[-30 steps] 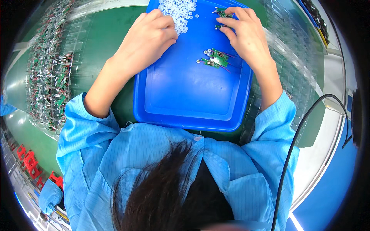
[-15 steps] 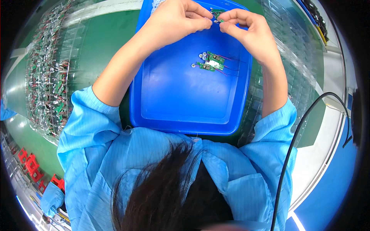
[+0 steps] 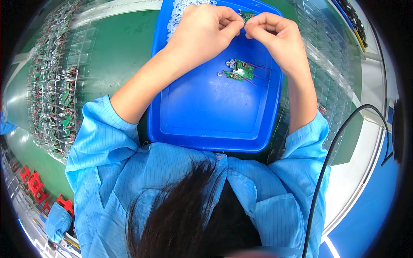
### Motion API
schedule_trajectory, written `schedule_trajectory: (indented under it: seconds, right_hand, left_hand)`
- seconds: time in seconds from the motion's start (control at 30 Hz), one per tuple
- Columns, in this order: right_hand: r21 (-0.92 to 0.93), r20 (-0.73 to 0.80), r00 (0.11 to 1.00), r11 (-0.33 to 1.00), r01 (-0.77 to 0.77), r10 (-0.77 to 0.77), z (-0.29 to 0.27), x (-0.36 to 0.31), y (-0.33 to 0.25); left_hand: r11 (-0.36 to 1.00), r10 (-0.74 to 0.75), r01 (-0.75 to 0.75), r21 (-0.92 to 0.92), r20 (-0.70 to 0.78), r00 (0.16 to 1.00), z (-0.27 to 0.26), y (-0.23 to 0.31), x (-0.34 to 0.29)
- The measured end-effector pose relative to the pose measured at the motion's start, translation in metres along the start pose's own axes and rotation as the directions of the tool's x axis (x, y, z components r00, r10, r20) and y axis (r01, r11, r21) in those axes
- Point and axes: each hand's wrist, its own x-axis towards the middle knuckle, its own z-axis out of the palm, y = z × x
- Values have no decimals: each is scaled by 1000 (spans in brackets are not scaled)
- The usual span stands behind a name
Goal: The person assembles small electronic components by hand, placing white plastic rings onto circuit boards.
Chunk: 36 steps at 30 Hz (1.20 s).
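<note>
Over the far end of a blue plastic tray, my two hands meet with fingertips almost touching. My left hand is closed in a pinch, and what sits in its fingertips is too small to make out. My right hand pinches the near edge of a small green circuit board, partly covered by the fingers. Below them in the tray lie several more green circuit boards with small round silvery parts at their left ends and thin red and dark wires trailing right.
Many small translucent white pieces are heaped in the tray's far left corner. Clear trays packed with wired boards stand on the green table at left. A black cable curves along the right. Red stools stand at lower left.
My left hand has shifted slightly right and down, uncovering more of the white pieces. The view has moved a little, so the tray and loose boards appear slightly farther right.
</note>
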Motion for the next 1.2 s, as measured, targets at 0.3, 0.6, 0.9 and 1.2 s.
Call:
schedule_trajectory:
  seconds: [0.3, 0.6, 0.9, 1.2]
  right_hand:
    - [-723, -142, 769, 596, 349, -623, 29, -14, -48]
    - [126, -75, 994, 988, 89, -80, 11, -2, -24]
    - [70, -113, 978, 980, 186, -177, 15, -5, -25]
    - [39, -98, 980, 983, 179, -174, 17, -5, -23]
  left_hand:
    - [911, -141, 176, -374, 119, 983, 6, -21, 2]
    - [472, -258, 457, -754, 377, 889, -11, -40, 14]
    - [454, -240, 451, -768, 382, 892, -10, -43, 15]
    - [509, -235, 456, -730, 391, 890, -10, -36, 15]
